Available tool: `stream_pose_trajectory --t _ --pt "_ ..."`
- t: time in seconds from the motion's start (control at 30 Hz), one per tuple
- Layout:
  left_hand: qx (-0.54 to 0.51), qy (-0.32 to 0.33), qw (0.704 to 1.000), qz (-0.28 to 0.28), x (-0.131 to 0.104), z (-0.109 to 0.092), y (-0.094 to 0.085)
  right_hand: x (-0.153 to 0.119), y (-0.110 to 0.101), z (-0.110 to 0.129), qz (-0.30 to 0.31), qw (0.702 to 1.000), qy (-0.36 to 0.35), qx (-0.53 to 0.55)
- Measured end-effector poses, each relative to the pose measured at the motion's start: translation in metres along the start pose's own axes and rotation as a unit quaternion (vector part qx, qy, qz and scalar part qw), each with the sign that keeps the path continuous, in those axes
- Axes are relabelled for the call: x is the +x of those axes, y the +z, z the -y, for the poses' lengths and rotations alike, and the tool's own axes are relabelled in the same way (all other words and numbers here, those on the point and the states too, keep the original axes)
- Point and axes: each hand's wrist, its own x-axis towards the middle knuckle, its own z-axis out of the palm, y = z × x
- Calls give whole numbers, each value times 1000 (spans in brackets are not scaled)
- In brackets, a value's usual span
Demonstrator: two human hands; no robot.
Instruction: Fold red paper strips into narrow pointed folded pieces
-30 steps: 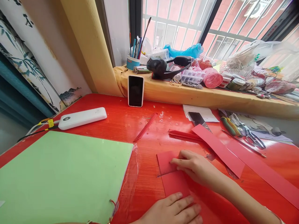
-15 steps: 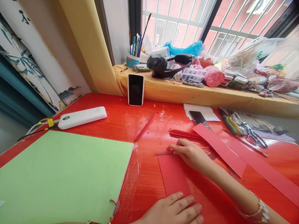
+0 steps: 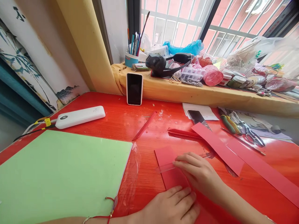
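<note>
A red paper strip (image 3: 165, 153) lies on the red table near its front middle. My left hand (image 3: 174, 203) rests flat over the near part of the strip, fingers stretched out and holding nothing. Pinched in my right hand (image 3: 198, 171) is the end of a clear plastic ruler (image 3: 166, 168), which crosses the strip. It is blurred and partly hidden under the fingers. Folded red paper strips (image 3: 184, 133) lie beyond my right hand, and a thin red paper piece (image 3: 144, 126) is farther left.
A green board (image 3: 65, 177) covers the left side. Behind it lies a white power bank (image 3: 80, 117) with cables. A phone (image 3: 134, 89) leans against the ledge. Scissors (image 3: 253, 135), pliers (image 3: 230, 124) and long red paper strips (image 3: 219, 149) lie on the right. Craft supplies crowd the windowsill.
My right hand has moved the clear ruler from the strip's far end toward me, down over the paper. More of the strip's far end shows. My left hand stays on the paper.
</note>
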Motion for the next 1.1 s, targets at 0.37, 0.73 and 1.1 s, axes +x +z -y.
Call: stream_pose_trajectory --t 0.37,0.73,1.1 --pt "-117 -235 953 155 19 77 -53 -10 9 8 32 999 -25 -28" --pt "-127 -225 935 241 12 76 -45 -36 -19 34 56 998 -33 -6" --pt "-140 -222 932 250 10 75 -46 -95 -35 54 76 997 -15 -4"
